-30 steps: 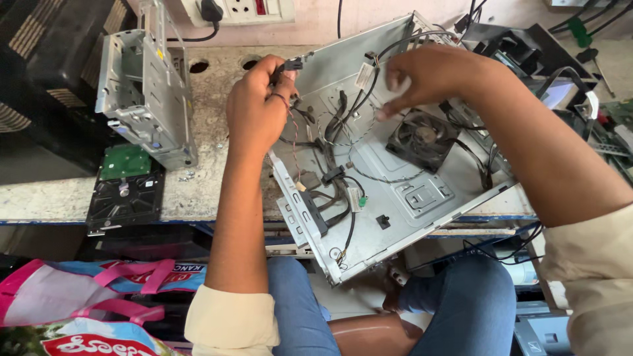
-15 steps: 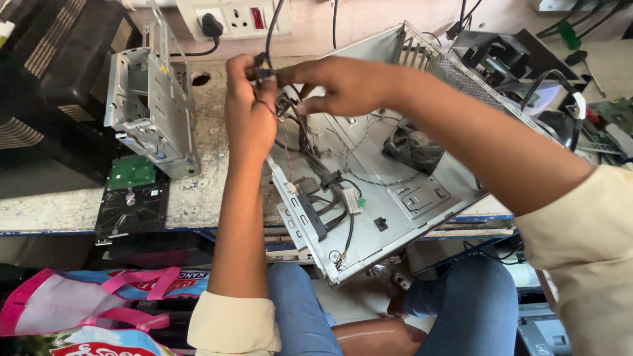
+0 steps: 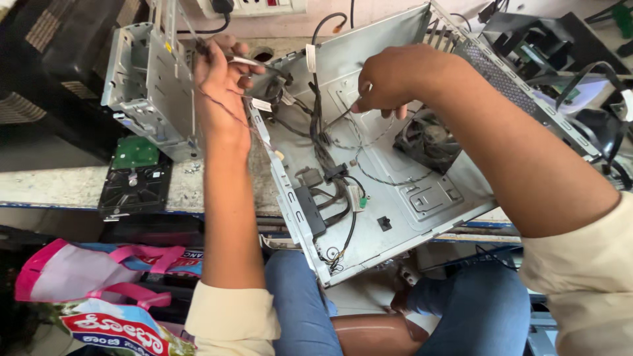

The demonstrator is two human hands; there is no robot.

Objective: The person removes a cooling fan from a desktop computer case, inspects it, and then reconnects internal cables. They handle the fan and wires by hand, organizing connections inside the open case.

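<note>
An opened grey metal computer case lies tilted on the stone bench, its inside facing me. Black cables run along its left side, and a black fan sits at its right. My left hand is raised at the case's top-left corner, closed on a bundle of thin wires that trail down into the case. My right hand hovers over the case's upper middle, fingertips pinching a thin wire next to the fan.
A grey metal drive cage stands left of the case. A hard drive with a green board lies below it. A wall socket strip is at the top. A pink bag sits under the bench. Black parts and cables crowd the right.
My left hand has lifted the thin wires up and to the left. My right hand moved from the top-left corner back toward the case's middle by the fan. The camera came closer.
</note>
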